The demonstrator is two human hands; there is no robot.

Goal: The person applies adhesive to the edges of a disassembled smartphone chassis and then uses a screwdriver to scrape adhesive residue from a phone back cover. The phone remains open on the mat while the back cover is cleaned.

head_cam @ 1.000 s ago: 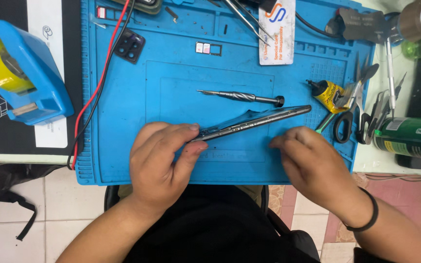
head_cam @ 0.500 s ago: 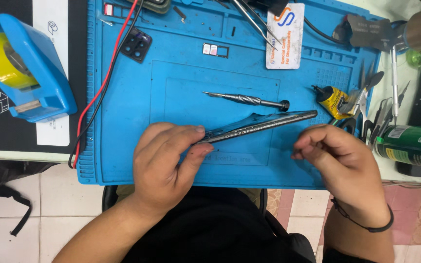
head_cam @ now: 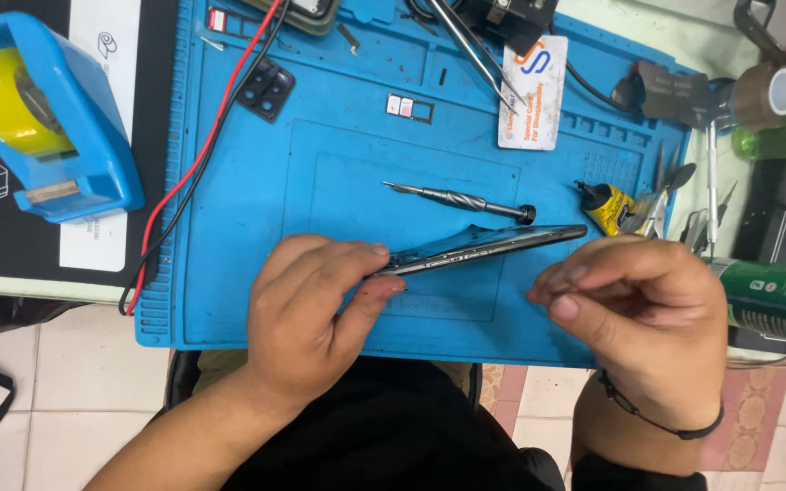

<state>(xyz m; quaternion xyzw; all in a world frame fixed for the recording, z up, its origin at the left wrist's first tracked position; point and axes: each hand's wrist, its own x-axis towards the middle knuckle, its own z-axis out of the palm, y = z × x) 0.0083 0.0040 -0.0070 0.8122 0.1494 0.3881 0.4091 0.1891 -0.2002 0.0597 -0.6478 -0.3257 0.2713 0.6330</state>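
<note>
Screwdriver (head_cam: 461,200) lies just beyond phone frame (head_cam: 488,247) in left hand (head_cam: 306,314).

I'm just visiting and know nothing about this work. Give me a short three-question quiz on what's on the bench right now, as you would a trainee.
1. True or false: the left hand holds the phone frame on edge above the blue mat.
2. What lies just beyond the frame? A) a hammer B) a screwdriver C) a spoon
3. Fill in: the tape dispenser at the far left holds a roll of ____ colour.

Key
1. True; thumb and fingers pinch its near end, while the right hand is off it, fingertips pinched together.
2. B
3. Yellow
</note>
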